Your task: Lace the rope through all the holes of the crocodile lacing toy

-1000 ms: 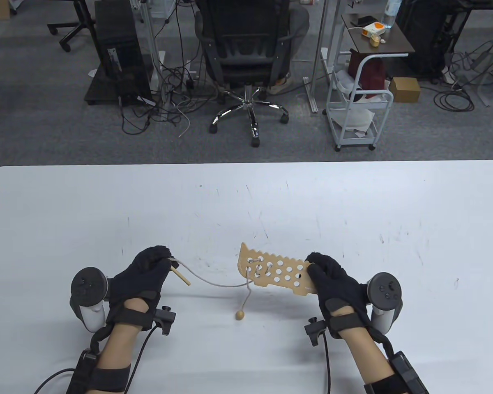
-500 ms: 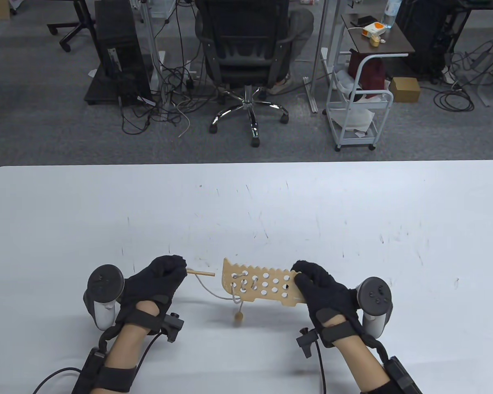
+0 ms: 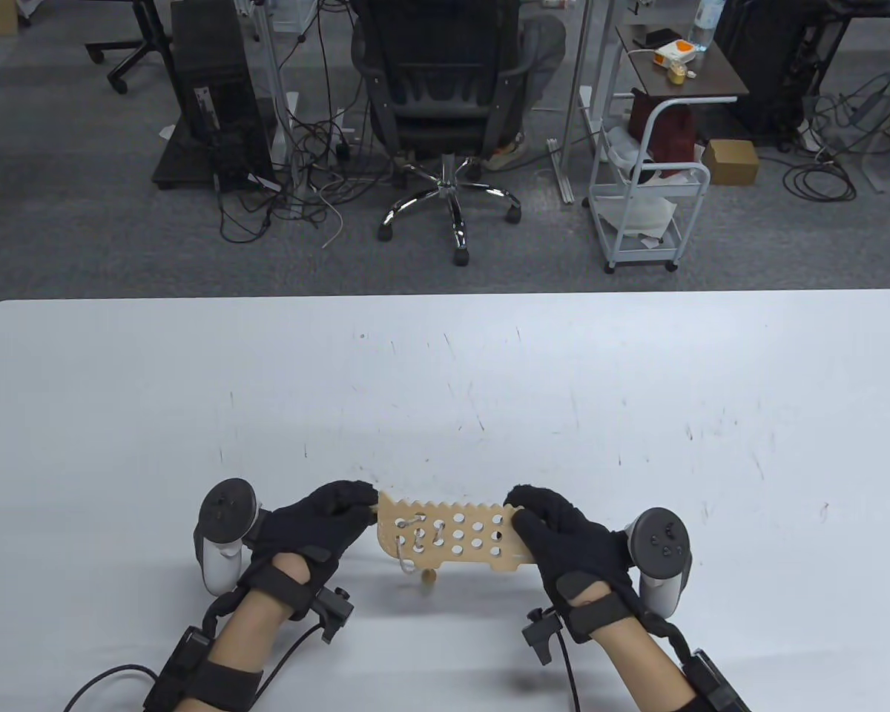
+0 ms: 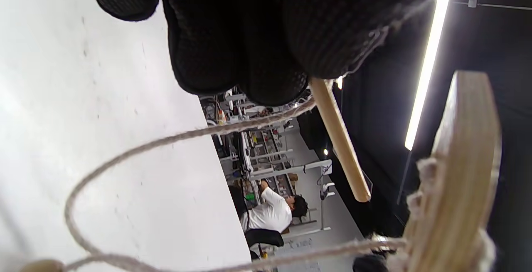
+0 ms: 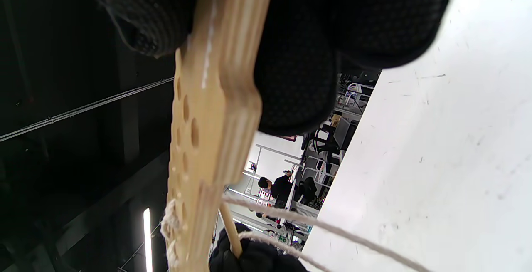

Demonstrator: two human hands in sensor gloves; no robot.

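Since the earlier frames both hands have drawn together and nearer the person. The left hand (image 3: pixel 319 519) now sits against the board's end, pinching the wooden needle (image 4: pixel 338 139) in curled fingertips, probably to aim it at the next hole from beneath. The right hand (image 3: pixel 564 530) pinches the opposite end of the crocodile board (image 3: pixel 452 538), holding it raised above the table (image 3: pixel 445 371). The board is pale wood, saw-toothed along one edge, with rope (image 4: pixel 166 143) laced through only its leftmost holes.
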